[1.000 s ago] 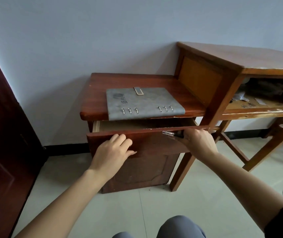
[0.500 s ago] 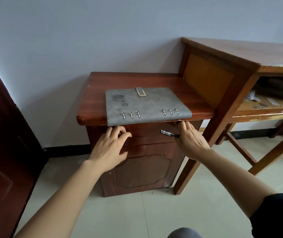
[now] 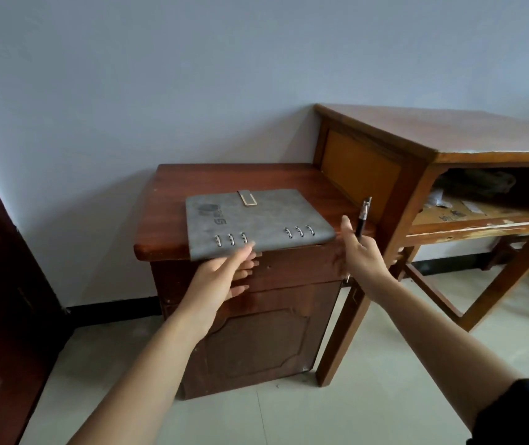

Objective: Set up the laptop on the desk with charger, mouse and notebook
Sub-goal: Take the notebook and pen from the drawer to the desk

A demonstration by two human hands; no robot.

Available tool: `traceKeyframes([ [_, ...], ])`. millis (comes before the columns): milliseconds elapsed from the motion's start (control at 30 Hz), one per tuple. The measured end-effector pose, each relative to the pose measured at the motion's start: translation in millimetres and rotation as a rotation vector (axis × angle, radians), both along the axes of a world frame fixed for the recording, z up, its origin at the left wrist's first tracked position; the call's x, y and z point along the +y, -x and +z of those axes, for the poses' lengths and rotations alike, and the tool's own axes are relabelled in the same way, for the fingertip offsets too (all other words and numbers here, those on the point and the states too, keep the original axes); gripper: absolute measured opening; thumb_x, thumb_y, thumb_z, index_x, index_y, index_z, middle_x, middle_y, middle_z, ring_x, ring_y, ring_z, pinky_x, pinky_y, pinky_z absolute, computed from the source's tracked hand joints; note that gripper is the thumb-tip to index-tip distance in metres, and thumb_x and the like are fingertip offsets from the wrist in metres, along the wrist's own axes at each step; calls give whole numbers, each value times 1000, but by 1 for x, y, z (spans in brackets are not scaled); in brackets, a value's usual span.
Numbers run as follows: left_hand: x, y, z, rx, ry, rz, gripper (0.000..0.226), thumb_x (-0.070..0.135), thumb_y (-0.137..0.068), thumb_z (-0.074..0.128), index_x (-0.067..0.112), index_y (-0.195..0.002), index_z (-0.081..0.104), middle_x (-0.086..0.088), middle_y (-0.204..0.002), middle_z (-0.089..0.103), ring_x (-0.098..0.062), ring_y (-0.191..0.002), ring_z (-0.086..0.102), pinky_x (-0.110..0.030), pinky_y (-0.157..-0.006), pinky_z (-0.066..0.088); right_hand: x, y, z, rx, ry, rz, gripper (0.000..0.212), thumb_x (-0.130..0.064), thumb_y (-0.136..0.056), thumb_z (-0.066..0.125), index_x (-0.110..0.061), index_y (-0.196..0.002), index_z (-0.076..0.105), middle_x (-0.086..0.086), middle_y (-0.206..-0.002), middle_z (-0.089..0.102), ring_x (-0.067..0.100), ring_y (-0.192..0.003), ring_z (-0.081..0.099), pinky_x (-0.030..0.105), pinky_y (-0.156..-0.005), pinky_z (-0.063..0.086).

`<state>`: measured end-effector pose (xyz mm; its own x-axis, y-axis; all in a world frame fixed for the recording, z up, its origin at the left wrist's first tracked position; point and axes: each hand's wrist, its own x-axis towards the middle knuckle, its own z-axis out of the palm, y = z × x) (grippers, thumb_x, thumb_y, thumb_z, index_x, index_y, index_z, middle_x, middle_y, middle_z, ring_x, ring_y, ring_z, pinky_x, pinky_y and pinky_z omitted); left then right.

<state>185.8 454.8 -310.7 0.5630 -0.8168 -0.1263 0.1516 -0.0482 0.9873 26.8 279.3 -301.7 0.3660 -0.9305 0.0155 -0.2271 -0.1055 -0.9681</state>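
head | notebook: grey cover, embossed logo unreadable, tan clasp, six metal rings, flat on cabinet counter, front edge overhanging | left hand: grip open, fingers under that edge | right hand: grip closed on black pen, upright | desk right

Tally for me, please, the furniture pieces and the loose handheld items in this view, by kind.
Cabinet: 1
Desk: 1
Notebook: 1
Pen: 1, held in the right hand
Total: 4
The clutter on the desk's shelf is too dim to count.
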Motion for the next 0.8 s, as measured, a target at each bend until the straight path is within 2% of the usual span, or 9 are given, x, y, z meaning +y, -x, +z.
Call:
traceKeyframes([
  [67,-3,4,8,171,-10,-17,42,52,-89,53,17,-106,69,0,-104,74,-16,-101,67,-31,-85,51,-4,-10,12,-5,-147,29,50,-50,-98,42,-7,-76,56,9,-52,61,17,-38,44,21,-35,32],
  [133,-3,6,11,242,-15,-41,48,55,-90,49,16,-111,64,-3,-104,75,-20,-100,69,-31,-83,53,-7,-14,17,-54,-236,42,39,-43,-98,47,-9,-83,54,6,-52,55,12,-33,36,16,-32,23],
  [200,2,6,14,268,-3,-33,46,55,-91,47,16,-111,62,-5,-104,75,-21,-98,70,-29,-80,54,-2,-11,20,-106,-280,84,35,-42,-96,52,-9,-84,53,3,-51,48,9,-32,31,15,-32,20],
  [267,7,6,15,269,11,-3,43,53,-91,49,15,-110,61,-5,-103,75,-20,-96,71,-29,-79,54,9,-5,18,-89,-300,175,42,-47,-93,56,-5,-84,58,2,-50,46,9,-33,29,15,-32,20],
  [367,15,6,13,244,15,9,42,48,-91,53,13,-111,63,-6,-103,75,-20,-96,71,-31,-85,53,37,5,13,-107,-368,391,50,-47,-93,55,1,-83,66,3,-48,45,9,-34,28,19,-37,16],
  [500,22,8,11,295,116,101,29,34,-88,64,10,-105,68,-11,-95,75,-21,-88,73,-30,-81,55,62,13,12,-69,-396,661,42,-43,-93,51,-8,-76,67,7,-52,48,11,-38,31,22,-40,18],
  [600,27,3,13,281,117,120,20,26,-88,65,8,-97,68,-14,-85,76,-21,-80,74,-28,-74,58,53,7,9,-20,-359,436,50,-51,-95,47,-6,-85,67,5,-54,55,11,-40,33,22,-38,19],
  [667,34,-3,13,253,94,90,18,23,-89,64,7,-96,67,-17,-85,75,-23,-79,74,-28,-70,60,41,2,8,-65,-352,285,56,-56,-93,46,-4,-96,66,4,-59,62,11,-44,41,21,-38,22],
  [800,54,-16,17,223,34,14,14,17,-90,60,6,-94,68,-16,-80,75,-23,-70,74,-31,-69,60,26,-12,14,-119,-394,311,57,-58,-90,53,-4,-96,71,6,-69,65,13,-53,45,24,-49,34],
])
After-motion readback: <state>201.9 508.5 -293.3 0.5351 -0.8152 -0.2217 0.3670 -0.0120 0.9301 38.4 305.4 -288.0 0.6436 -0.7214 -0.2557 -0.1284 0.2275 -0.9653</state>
